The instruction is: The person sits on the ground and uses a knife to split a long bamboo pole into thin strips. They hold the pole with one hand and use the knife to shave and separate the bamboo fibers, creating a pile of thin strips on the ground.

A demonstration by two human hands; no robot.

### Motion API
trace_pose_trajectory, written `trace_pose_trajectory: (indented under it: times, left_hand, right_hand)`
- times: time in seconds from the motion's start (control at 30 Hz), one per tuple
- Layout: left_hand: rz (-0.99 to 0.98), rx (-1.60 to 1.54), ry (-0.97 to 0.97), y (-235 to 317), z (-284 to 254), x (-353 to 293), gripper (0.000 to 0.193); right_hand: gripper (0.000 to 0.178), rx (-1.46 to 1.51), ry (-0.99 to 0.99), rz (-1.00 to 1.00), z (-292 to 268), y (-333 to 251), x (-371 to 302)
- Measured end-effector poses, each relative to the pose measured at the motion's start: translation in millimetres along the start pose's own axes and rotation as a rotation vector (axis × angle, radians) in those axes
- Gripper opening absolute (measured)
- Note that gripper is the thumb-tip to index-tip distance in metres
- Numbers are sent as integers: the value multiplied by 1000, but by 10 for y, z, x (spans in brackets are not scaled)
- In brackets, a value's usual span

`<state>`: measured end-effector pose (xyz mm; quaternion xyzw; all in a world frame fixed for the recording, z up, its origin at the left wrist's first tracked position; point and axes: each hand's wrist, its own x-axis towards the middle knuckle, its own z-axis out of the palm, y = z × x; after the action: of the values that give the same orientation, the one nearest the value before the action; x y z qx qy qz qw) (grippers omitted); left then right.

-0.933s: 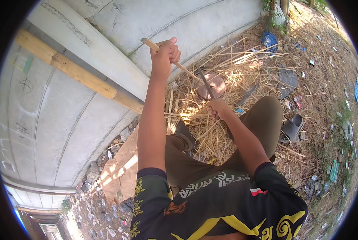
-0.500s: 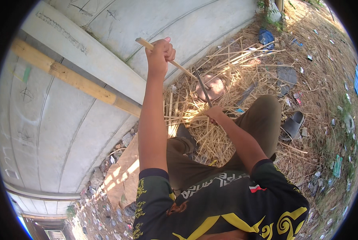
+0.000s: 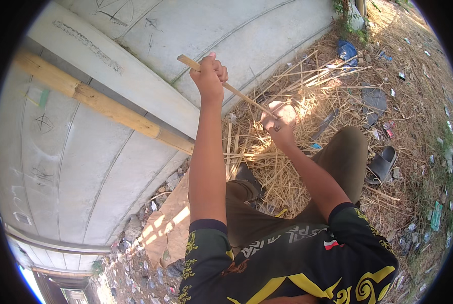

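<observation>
While the left hand [image 3: 208,78] clenches the stick [image 3: 246,98] near its upper end, top centre of the frame, its long axis slants down rightward to the right hand [image 3: 281,133], nearer the low end, seen over the block [image 3: 283,110]; what the right holds, I cannot tell.

The long strip [image 3: 246,98] looks like dry bamboo, smooth and dull. The round block [image 3: 285,109] looks like wood, matt on top. Thin, dry strips [image 3: 284,190] make a rough heap. The pole [image 3: 102,105] looks like smooth bamboo with bumpy rings. The wall [image 3: 64,172] looks like matt concrete. The shirt [image 3: 307,263] and trousers [image 3: 345,154] are cloth. The sandal [image 3: 382,162] looks like dull rubber.
</observation>
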<state>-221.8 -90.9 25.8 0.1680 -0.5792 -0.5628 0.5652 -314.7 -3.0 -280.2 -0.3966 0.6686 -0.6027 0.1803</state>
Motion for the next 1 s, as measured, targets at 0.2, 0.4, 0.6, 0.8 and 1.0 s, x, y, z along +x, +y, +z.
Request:
trace_pose_trajectory:
  times: [0.2, 0.4, 0.6, 0.8, 1.0]
  left_hand:
    - [-24, -8, -92, -18, 39, -7, 47]
    - [-12, -48, -34, -29, -110, -106, 48]
    - [-20, 34, -75, -39, 79, -273, 47]
    - [46, 5, -57, 28, -76, -377, 48]
    - [56, 10, 87, 91, -836, -710, 47]
  right_hand:
    - [25, -405, -555, 415, -117, 922, 94]
    - [31, -256, -323, 151, -70, -178, -119]
    - [34, -228, -382, 200, 118, 453, -189]
    - [41, -307, -395, 380, -25, 1573, -169]
    - [34, -374, -468, 214, 200, 259, -334]
